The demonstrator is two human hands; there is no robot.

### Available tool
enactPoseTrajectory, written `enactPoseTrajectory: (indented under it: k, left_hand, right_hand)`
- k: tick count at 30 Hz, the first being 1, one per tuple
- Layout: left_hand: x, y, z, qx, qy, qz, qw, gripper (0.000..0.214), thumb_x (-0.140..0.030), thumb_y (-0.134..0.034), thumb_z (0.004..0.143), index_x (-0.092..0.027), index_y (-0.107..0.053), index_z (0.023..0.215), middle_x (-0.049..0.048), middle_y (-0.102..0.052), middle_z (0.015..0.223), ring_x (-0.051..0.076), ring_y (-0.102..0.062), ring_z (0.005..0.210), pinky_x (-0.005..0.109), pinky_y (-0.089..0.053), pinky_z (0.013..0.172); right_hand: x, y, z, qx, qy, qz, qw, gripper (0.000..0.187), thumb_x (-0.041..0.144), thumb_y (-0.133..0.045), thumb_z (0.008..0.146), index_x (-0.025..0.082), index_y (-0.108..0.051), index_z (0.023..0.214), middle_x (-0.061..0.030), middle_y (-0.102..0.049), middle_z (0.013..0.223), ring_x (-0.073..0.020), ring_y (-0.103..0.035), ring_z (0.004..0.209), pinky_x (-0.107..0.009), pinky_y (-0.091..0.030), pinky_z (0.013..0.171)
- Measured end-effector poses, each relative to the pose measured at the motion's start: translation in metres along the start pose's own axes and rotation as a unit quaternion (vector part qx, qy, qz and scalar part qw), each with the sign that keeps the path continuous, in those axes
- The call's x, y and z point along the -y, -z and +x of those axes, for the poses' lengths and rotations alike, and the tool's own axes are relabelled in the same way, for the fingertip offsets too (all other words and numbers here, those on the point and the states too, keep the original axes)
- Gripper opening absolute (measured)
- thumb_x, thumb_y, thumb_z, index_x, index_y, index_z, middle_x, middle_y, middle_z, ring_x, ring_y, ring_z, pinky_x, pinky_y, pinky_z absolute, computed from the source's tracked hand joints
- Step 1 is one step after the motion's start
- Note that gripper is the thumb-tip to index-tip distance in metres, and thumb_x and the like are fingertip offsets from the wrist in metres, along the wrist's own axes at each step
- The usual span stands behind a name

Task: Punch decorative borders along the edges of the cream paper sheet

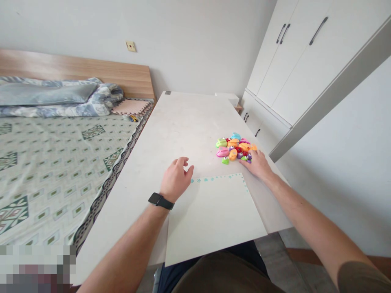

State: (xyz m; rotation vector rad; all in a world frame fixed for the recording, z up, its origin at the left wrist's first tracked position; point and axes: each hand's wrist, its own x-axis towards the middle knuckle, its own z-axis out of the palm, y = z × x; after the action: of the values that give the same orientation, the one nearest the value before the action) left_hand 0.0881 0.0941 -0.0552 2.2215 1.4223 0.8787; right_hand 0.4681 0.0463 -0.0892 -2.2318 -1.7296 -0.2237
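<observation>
Right grip (258, 163) curls at the toys (233, 143), whether closed on one I cannot tell; left grip (176, 179) hangs loosely open, empty. Heaped past the sheet (214, 217) on the desk (189, 120), they seem placed for easy reach.

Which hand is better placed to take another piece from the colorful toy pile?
Probably the right hand: it is at the right edge of the colorful toy pile. The left hand is apart from it, near the far-left corner of the white sheet.

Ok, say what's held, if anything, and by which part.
The left hand holds nothing; the right hand is at the colorful toys, but any grip is hidden.
</observation>
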Motion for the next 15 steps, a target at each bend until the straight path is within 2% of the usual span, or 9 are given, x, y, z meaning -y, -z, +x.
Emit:
enactPoseTrajectory:
  k: [5,8,11,15]
  left_hand:
    - [-0.001,0.001,0.0,0.001,0.0,-0.003,1.0,0.028,-0.035,-0.057,0.096,-0.02,-0.059,0.119,0.008,-0.07,0.109,0.016,-0.066,0.07,0.034,-0.052,0.076]
    - [-0.001,0.001,0.0,0.003,-0.001,-0.005,1.0,0.028,-0.035,-0.057,0.096,-0.02,-0.059,0.119,0.0078,-0.07,0.109,0.016,-0.066,0.07,0.034,-0.052,0.077]
    - [-0.001,0.001,0.0,0.002,-0.001,-0.003,1.0,0.028,-0.035,-0.058,0.096,-0.02,-0.059,0.119,0.0074,-0.069,0.109,0.016,-0.066,0.07,0.034,-0.052,0.077]
    - [0.001,0.0,0.0,0.005,0.001,-0.001,1.0,0.029,-0.035,-0.058,0.096,-0.02,-0.059,0.12,0.0072,-0.07,0.109,0.016,-0.066,0.07,0.033,-0.052,0.076]
  right_hand:
    - [0.009,0.009,0.002,-0.007,0.032,0.001,0.999,0.068,0.068,-0.062,0.085,0.02,-0.057,0.133,-0.0161,-0.059,0.127,-0.0345,-0.054,0.114,-0.045,-0.043,0.097]
    - [0.014,0.015,0.008,-0.03,0.063,-0.008,0.998,0.054,0.051,-0.061,0.091,0.017,-0.059,0.133,-0.017,-0.062,0.124,-0.0353,-0.052,0.118,-0.047,-0.039,0.103]
    - [0.018,0.017,0.023,-0.027,0.103,-0.005,0.994,0.04,0.03,-0.049,0.096,0.014,-0.061,0.131,-0.0161,-0.065,0.127,-0.0319,-0.052,0.123,-0.044,-0.035,0.106]
    - [0.023,0.014,0.047,0.0,0.129,-0.008,0.992,0.036,0.021,-0.041,0.099,0.016,-0.069,0.123,-0.012,-0.071,0.126,-0.0269,-0.056,0.121,-0.04,-0.034,0.107]
